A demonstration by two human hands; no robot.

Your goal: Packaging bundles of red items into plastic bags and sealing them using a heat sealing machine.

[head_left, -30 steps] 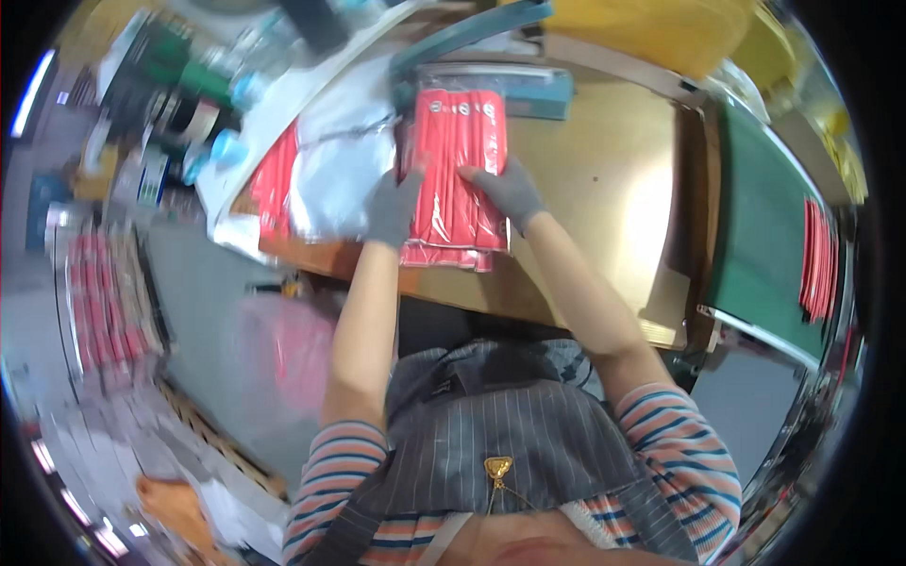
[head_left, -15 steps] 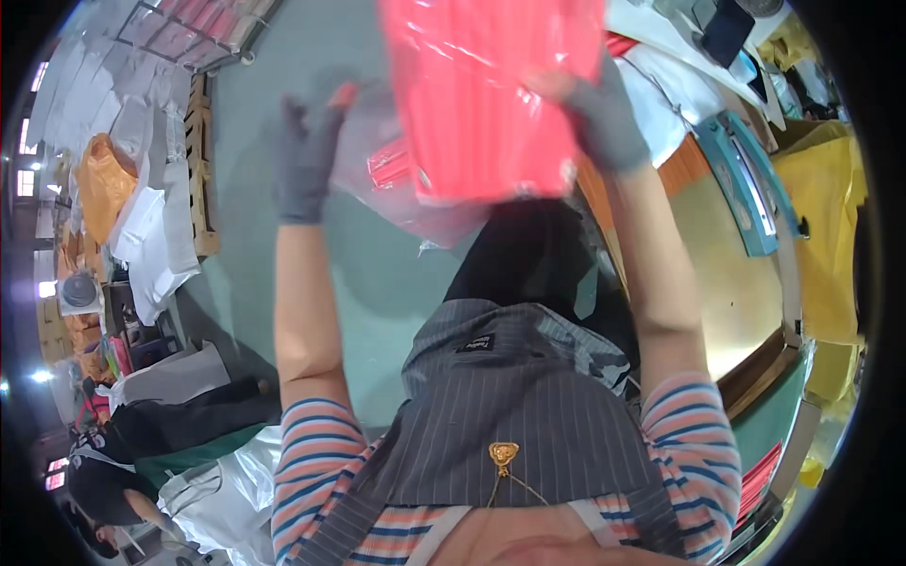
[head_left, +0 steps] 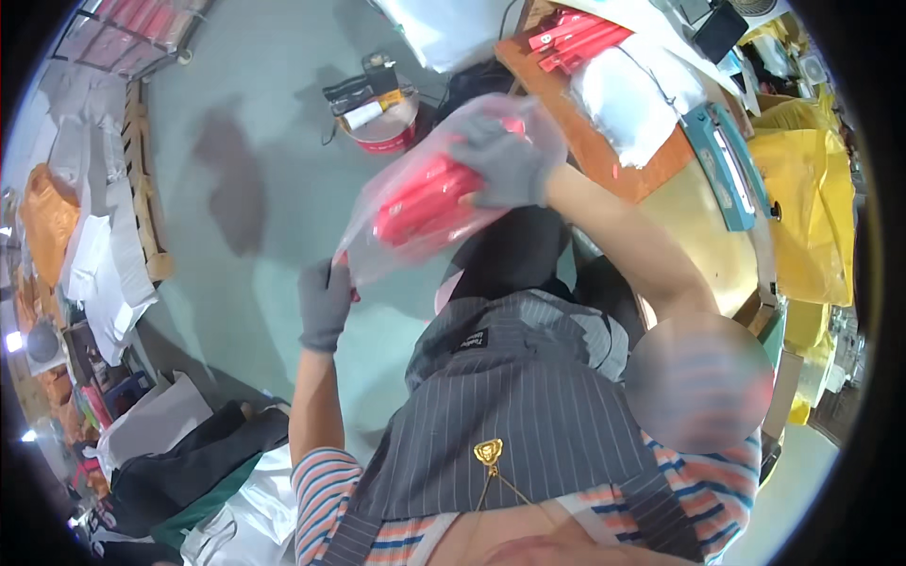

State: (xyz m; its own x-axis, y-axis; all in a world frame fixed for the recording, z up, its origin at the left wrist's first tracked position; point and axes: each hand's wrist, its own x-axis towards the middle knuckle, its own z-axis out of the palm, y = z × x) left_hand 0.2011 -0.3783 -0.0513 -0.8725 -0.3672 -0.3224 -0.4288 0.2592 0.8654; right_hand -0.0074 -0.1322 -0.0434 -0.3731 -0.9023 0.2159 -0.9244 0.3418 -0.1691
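A clear plastic bag point(head_left: 363, 241) hangs slantwise before me, with several bright red slim packs point(head_left: 425, 203) bundled inside it. My left hand point(head_left: 326, 307), in a grey fingerless glove, is closed on the bag's lower left corner. At the bag's upper right end is my right hand point(head_left: 505, 165), gloved the same way. Its fingers curl round the red packs and the film; whether it is inside or outside the plastic I cannot tell. Motion blurs the bag a little.
To the right stands a wooden table point(head_left: 651, 179) with red packs point(head_left: 576, 42), a white plastic bag point(head_left: 637, 99) and a teal bag sealer point(head_left: 722, 165). A red-rimmed tub point(head_left: 387, 132) with tools on it is ahead on the floor. White sacks point(head_left: 104, 283) line the left side.
The large flat pink-red package at my right hand is gone from view. My left hand has come down and closed on the bag's corner; my right hand has moved left onto the bag.
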